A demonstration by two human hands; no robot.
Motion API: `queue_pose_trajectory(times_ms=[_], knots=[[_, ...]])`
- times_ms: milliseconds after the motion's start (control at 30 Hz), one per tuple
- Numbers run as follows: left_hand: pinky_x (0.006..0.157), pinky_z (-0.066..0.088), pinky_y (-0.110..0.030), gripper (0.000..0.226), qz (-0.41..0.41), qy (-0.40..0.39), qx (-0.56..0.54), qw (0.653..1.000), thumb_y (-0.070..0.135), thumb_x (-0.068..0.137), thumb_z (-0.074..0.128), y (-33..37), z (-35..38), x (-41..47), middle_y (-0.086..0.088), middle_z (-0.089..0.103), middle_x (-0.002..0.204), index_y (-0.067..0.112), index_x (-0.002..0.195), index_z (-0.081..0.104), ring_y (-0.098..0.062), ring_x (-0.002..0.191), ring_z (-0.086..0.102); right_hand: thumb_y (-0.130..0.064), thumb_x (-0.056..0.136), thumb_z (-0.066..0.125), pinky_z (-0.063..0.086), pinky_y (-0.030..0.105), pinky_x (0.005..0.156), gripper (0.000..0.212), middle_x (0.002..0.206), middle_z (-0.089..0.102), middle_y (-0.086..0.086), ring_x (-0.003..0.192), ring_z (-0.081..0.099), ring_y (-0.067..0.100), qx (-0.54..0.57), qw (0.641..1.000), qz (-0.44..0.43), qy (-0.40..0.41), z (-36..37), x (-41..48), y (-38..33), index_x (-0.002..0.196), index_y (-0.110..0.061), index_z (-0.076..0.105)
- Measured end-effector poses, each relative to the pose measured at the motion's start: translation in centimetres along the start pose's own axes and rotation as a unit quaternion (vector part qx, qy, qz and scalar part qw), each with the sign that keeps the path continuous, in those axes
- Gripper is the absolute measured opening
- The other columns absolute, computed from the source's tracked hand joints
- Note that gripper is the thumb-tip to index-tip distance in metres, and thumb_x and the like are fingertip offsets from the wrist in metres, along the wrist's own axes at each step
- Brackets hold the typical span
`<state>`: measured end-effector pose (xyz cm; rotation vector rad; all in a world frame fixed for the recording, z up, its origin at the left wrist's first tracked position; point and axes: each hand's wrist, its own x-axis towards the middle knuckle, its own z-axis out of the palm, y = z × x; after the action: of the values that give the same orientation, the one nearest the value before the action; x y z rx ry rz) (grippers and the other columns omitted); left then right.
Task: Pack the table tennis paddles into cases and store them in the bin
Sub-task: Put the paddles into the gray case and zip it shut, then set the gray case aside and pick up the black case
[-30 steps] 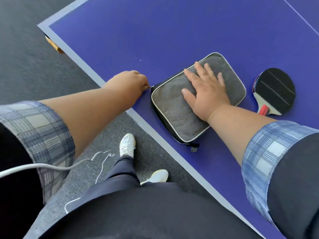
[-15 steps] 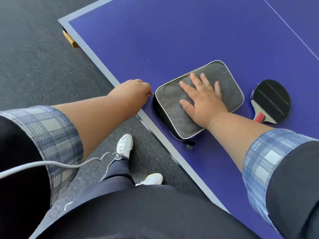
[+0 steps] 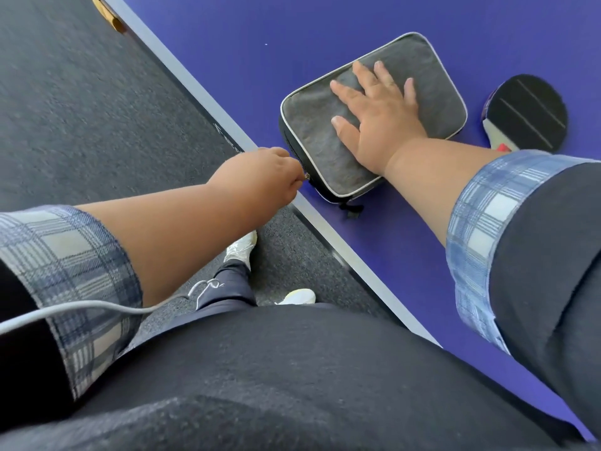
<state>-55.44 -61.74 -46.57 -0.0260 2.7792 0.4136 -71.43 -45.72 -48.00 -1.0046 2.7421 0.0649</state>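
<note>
A grey fabric paddle case (image 3: 312, 131) with pale piping lies on the blue table tennis table (image 3: 325, 34), near its edge. My right hand (image 3: 377, 118) presses flat on top of the case, fingers spread. At the case's near side my left hand (image 3: 260, 180) pinches the zipper pull (image 3: 306, 176). A black-faced paddle (image 3: 530, 112) with a pale and red handle lies on the table just right of the case, partly behind my right forearm. What is inside the case is hidden.
The table's grey edge band (image 3: 201, 89) runs diagonally from the upper left to the lower right. Dark carpet (image 3: 81, 109) lies to the left. My legs and white shoes (image 3: 240, 249) stand below the edge. A grey cable (image 3: 81, 307) crosses my left sleeve.
My left hand has drawn the zipper pull along the case's near side, from the left corner toward me. My right hand stays flat on the case. The camera view has shifted.
</note>
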Motion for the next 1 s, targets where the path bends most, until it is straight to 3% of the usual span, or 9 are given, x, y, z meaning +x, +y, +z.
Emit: queue_pose_trajectory(times_ms=[133,500,700,767,867,933,1000], knots=[[0.077,0.054,-0.041,0.033,0.027,-0.001,-0.012,1.000,0.033,0.102,0.040,2.4,1.0,-0.9,-0.003,0.062,0.111,0.022,0.114,0.068,-0.029,0.096,0.064,-0.060,0.095,0.026,0.000,0.064,0.121,0.062,0.169,0.012,-0.001,0.156,0.002,0.026,0.017,1.000,-0.003,0.015,0.2,-0.2,0.0,0.155,-0.043,0.027],[0.077,0.054,-0.042,0.030,0.024,-0.005,-0.038,0.999,0.034,0.101,0.042,5.1,2.0,-0.6,0.000,0.061,0.105,0.022,0.106,0.069,-0.022,0.101,0.061,-0.057,0.098,0.027,0.000,0.063,0.121,0.058,0.169,0.016,0.000,0.156,0.006,0.026,0.035,0.998,0.002,0.043,0.4,-0.6,-0.1,0.153,-0.041,0.034],[0.090,0.048,-0.035,0.036,0.034,-0.105,-0.036,0.993,0.048,0.100,0.044,4.7,-0.3,-0.6,0.002,0.058,0.119,0.028,0.122,0.064,-0.019,0.111,0.058,-0.052,0.102,0.034,0.001,0.062,0.120,0.056,0.169,0.011,0.007,0.156,0.002,0.028,0.124,0.981,0.150,0.026,0.5,-3.3,-2.0,0.156,-0.038,0.029],[0.090,0.049,-0.038,0.037,0.038,-0.110,-0.031,0.993,0.049,0.100,0.041,3.8,-1.9,-0.6,0.003,0.061,0.115,0.028,0.116,0.067,-0.020,0.109,0.058,-0.050,0.102,0.040,0.003,0.060,0.121,0.058,0.170,0.008,0.007,0.156,-0.001,0.028,0.166,0.967,0.191,0.014,0.4,-5.3,-2.4,0.157,-0.036,0.028],[0.077,0.053,-0.040,0.038,0.018,-0.056,-0.045,0.997,0.047,0.100,0.039,1.8,-4.3,0.4,0.003,0.062,0.091,0.024,0.085,0.065,-0.023,0.088,0.062,-0.045,0.098,0.055,0.012,0.052,0.123,0.063,0.169,0.006,0.007,0.155,0.003,0.026,0.269,0.921,0.282,0.015,0.2,-8.4,-2.5,0.155,-0.032,0.032],[0.077,0.051,-0.037,0.032,-0.021,0.003,-0.077,0.997,0.046,0.099,0.042,0.5,-5.6,1.8,0.006,0.061,0.096,0.026,0.096,0.067,-0.022,0.090,0.062,-0.037,0.093,0.065,0.023,0.042,0.121,0.068,0.166,0.017,0.008,0.152,0.018,0.026,0.371,0.855,0.361,0.037,-0.2,-9.7,-2.8,0.154,-0.027,0.035],[0.087,0.050,-0.038,0.035,-0.060,0.040,-0.117,0.991,0.046,0.096,0.045,-0.6,-6.8,3.8,0.003,0.058,0.120,0.030,0.123,0.061,-0.023,0.107,0.060,-0.030,0.090,0.069,0.039,0.036,0.111,0.070,0.151,0.043,0.004,0.137,0.044,0.025,0.484,0.757,0.434,0.053,-0.8,-10.0,-3.3,0.152,-0.023,0.039]])
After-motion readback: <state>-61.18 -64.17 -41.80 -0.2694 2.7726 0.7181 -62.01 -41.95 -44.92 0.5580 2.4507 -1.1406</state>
